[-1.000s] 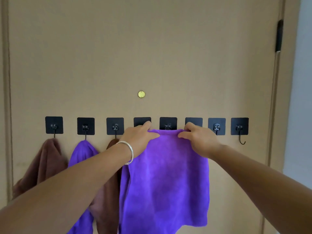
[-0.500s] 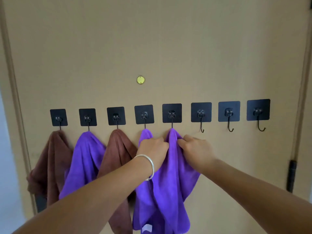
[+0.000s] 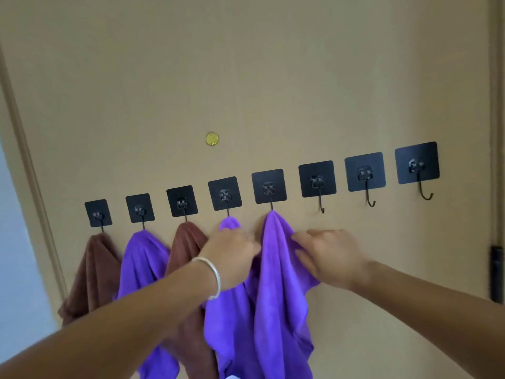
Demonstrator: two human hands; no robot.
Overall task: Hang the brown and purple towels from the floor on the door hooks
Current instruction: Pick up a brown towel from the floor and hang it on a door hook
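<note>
Eight black square hooks run in a row across the tan door (image 3: 246,77). From the left, a brown towel (image 3: 93,272), a purple towel (image 3: 142,263) and a second brown towel (image 3: 185,247) each hang on one hook. Another purple towel (image 3: 276,291) hangs from both the fourth hook (image 3: 225,194) and the fifth hook (image 3: 269,186). My left hand (image 3: 232,255), with a bracelet on the wrist, pinches this towel between its two peaks. My right hand (image 3: 328,255) pinches its right fold. The towel's bottom runs out of view.
Three bare hooks stand to the right: the sixth (image 3: 318,184), the seventh (image 3: 366,173) and the eighth (image 3: 416,164). A brass peephole (image 3: 211,139) sits above the row. The door frame (image 3: 24,160) is at the left, a black hinge (image 3: 496,273) at the right.
A second ago both hands held the purple towel spread wide in front of the hooks. Now it hangs bunched from the fourth and fifth hooks, and my hands sit lower on it.
</note>
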